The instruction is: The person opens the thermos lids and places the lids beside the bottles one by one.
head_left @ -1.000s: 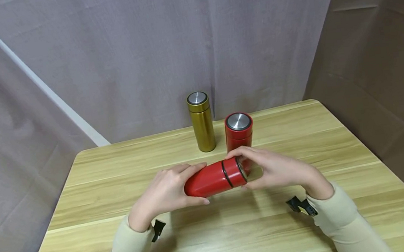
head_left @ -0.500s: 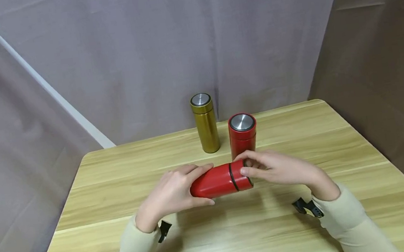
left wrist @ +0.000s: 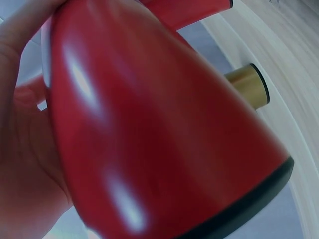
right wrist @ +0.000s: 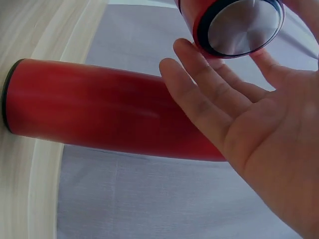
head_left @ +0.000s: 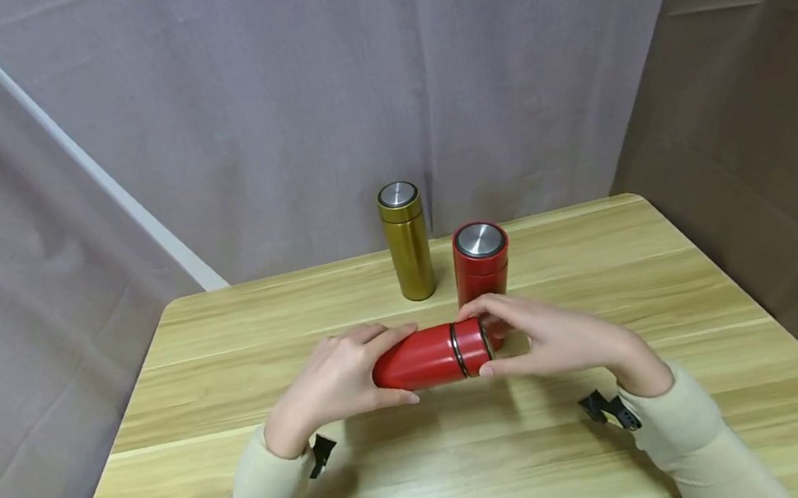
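Observation:
A red thermos [head_left: 416, 359] lies nearly level above the table, its lid [head_left: 473, 348] pointing right. My left hand [head_left: 340, 377] grips the body near the base, fingers on the far side and thumb underneath. At the other end my right hand [head_left: 566, 332] holds the lid between thumb and fingertips. A dark band with a thin bright line shows between lid and body. In the right wrist view the lid's silver top faces the palm [right wrist: 279, 129], which stays off it. The left wrist view is mostly filled by the thermos body and its dark base rim [left wrist: 239, 209].
A second red thermos [head_left: 482, 272] stands upright just behind the right hand, partly hidden by it. Farther back and to the left stands a gold thermos [head_left: 411, 256]. Grey curtains [head_left: 241, 119] hang behind the wooden table [head_left: 229, 328].
My right thumb has moved from the lid's front face down to its lower edge, and the fingers have shifted around it. The left hand keeps its grip on the thermos.

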`<action>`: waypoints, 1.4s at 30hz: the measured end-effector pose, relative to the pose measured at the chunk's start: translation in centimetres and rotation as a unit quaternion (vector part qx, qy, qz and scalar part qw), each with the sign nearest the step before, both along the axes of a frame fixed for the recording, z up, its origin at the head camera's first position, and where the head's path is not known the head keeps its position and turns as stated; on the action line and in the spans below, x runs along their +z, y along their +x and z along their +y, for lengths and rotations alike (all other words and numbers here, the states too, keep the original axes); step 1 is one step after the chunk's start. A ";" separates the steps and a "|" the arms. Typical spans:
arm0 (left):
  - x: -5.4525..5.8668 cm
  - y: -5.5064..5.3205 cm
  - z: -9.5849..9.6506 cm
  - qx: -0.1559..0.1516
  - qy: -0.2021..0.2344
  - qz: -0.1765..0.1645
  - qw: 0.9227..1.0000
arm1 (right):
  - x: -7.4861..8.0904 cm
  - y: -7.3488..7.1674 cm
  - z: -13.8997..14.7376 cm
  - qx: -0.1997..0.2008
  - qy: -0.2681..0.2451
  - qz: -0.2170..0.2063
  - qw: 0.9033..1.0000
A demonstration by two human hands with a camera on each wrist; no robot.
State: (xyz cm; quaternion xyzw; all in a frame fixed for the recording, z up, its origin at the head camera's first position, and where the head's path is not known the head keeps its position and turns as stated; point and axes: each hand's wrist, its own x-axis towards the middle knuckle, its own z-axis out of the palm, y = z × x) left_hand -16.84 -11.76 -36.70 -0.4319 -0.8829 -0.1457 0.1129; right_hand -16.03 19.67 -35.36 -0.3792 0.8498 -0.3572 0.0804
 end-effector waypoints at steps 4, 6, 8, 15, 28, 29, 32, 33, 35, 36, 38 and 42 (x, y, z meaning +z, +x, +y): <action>0.0 -0.1 0.0 0.001 -0.003 0.009 1.000 | -0.3 -0.2 0.1 -0.010 -0.003 -0.018 1.000; 0.1 -0.2 0.1 0.002 -0.003 0.015 1.000 | -0.3 -0.5 0.3 -0.023 -0.004 -0.033 0.999; 0.2 -0.3 0.1 0.003 -0.004 0.016 1.000 | -0.4 -0.7 0.4 -0.030 0.003 -0.042 0.999; 0.2 -0.3 -0.1 0.002 -0.006 0.009 1.000 | -0.5 -0.7 0.4 -0.036 0.024 -0.046 0.998; 0.1 -0.4 -0.3 0.001 -0.011 0.025 1.000 | -0.3 -0.7 0.4 -0.019 -0.005 -0.031 0.999; 0.1 -0.4 -0.3 0.001 -0.011 0.025 1.000 | -0.2 -0.6 0.4 -0.021 0.000 -0.028 0.999; 0.1 -0.4 -0.3 0.001 -0.009 0.027 1.000 | -0.3 -0.7 0.5 -0.029 0.022 -0.019 0.999; 0.1 -0.4 -0.2 0.001 -0.009 0.027 1.000 | -0.3 -0.8 0.5 -0.033 0.033 -0.016 0.999; 0.1 -0.3 -0.2 0.000 -0.008 0.029 1.000 | -0.5 -0.8 0.5 -0.033 0.050 -0.014 0.998; 0.1 -0.3 -0.2 0.000 -0.009 0.030 1.000 | -0.6 -0.9 0.5 -0.031 0.055 -0.014 0.998; 0.1 -0.2 -0.2 0.002 -0.012 0.032 0.999 | -0.7 -0.9 0.4 -0.025 0.063 -0.018 0.998; 0.0 -0.2 -0.2 0.003 -0.016 0.032 0.999 | -0.7 -0.7 0.4 -0.012 0.051 -0.031 0.998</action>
